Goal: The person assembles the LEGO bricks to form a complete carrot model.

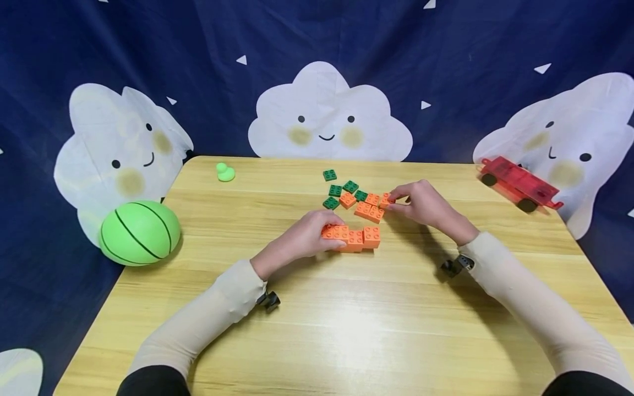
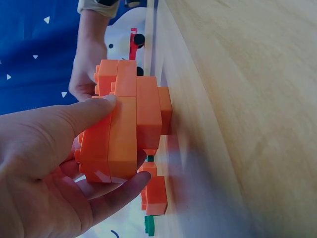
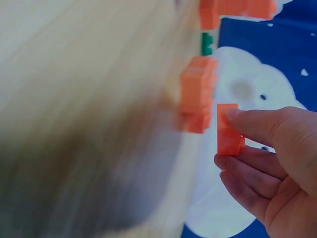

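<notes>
- L hand (image 1: 313,234) gripped orange stack (image 1: 354,240), mid-table (image 1: 356,330).
- R hand (image 1: 421,203) pinched 1 brick (image 3: 228,136) above table, nr loose orange bricks (image 1: 364,209).
- Green bricks (image 1: 350,186) lay twd far edge.
- Ball (image 1: 140,233) sat at L edge, duck (image 1: 225,173) nr far L corner, car (image 1: 520,184) far R.

Place: children's play area; home or nursery, cannot be told. Backdrop, 12 o'clock: navy-blue cloth (image 1: 213,33) printed with white smiling clouds (image 1: 329,93). Surface: pale wood-grained table (image 1: 337,341). Toys, from table centre: lime-green ball with black lines (image 1: 140,234), 9 o'clock; small bright-green duck (image 1: 225,173), 10; orange studded building bricks (image 1: 371,237) and dark-green studded bricks (image 1: 334,190), 12; red black-wheeled toy vehicle (image 1: 517,182), 2.
</notes>
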Demonstrator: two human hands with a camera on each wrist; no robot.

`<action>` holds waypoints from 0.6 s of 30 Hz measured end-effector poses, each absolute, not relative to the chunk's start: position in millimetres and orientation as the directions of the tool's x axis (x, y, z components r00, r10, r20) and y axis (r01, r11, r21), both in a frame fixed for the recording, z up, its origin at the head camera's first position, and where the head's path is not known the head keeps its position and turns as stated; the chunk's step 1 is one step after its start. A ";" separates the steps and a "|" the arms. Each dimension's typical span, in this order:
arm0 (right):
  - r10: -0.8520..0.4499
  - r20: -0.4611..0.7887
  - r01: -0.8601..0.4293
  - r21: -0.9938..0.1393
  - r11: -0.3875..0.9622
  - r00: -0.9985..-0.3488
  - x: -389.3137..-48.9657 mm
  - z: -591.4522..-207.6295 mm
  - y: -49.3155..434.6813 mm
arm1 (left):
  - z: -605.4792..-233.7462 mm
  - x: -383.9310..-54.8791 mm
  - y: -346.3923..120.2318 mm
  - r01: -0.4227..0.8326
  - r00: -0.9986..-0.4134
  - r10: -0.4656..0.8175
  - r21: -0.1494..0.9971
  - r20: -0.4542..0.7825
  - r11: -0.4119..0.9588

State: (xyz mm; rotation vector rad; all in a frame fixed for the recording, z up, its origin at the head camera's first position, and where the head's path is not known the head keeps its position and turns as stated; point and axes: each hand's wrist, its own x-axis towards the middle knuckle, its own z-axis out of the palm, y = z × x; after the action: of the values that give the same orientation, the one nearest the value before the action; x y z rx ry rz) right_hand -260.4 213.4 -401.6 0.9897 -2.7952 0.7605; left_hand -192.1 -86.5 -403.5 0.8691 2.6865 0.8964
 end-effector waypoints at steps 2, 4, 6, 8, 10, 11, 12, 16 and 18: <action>-0.567 0.254 -0.616 -0.429 0.660 -0.784 -256.5 -395.4 211.2 | -403.4 -192.2 -86.5 0.476 -0.812 0.583 0.595 0.015 0.647; -0.567 0.271 -0.624 -0.440 0.646 -0.778 -252.2 -389.8 208.1 | -403.3 -192.4 -86.6 0.478 -0.811 0.585 0.595 0.017 0.646; -0.578 0.284 -0.638 -0.454 0.622 -0.766 -247.2 -384.6 203.7 | -403.4 -192.7 -86.7 0.483 -0.809 0.587 0.592 0.021 0.645; -0.594 0.287 -0.650 -0.475 0.593 -0.751 -241.4 -380.0 198.5 | -403.2 -193.0 -86.7 0.486 -0.809 0.588 0.590 0.023 0.645; -0.616 0.288 -0.666 -0.490 0.563 -0.733 -235.0 -376.0 192.8 | -403.0 -193.2 -86.6 0.486 -0.809 0.588 0.589 0.024 0.646; -0.626 0.290 -0.674 -0.494 0.550 -0.724 -231.8 -374.6 190.2 | -403.2 -193.2 -86.5 0.484 -0.809 0.587 0.589 0.022 0.647; -0.638 0.292 -0.682 -0.500 0.534 -0.713 -228.6 -373.5 187.4 | -403.3 -193.2 -86.5 0.482 -0.810 0.586 0.591 0.019 0.647; -0.686 0.313 -0.727 -0.502 0.468 -0.657 -218.0 -370.8 177.7 | -403.8 -193.1 -86.4 0.477 -0.811 0.585 0.593 0.014 0.648; -0.707 0.317 -0.744 -0.501 0.441 -0.632 -213.0 -370.2 174.0 | -404.0 -193.1 -86.4 0.481 -0.810 0.587 0.594 0.018 0.645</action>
State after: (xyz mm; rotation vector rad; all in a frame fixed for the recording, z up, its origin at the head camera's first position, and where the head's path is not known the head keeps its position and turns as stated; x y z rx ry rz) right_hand -213.0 174.0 -370.2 1.3183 -2.6144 0.9582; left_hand -193.1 -86.4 -404.0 0.8799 2.6868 0.8924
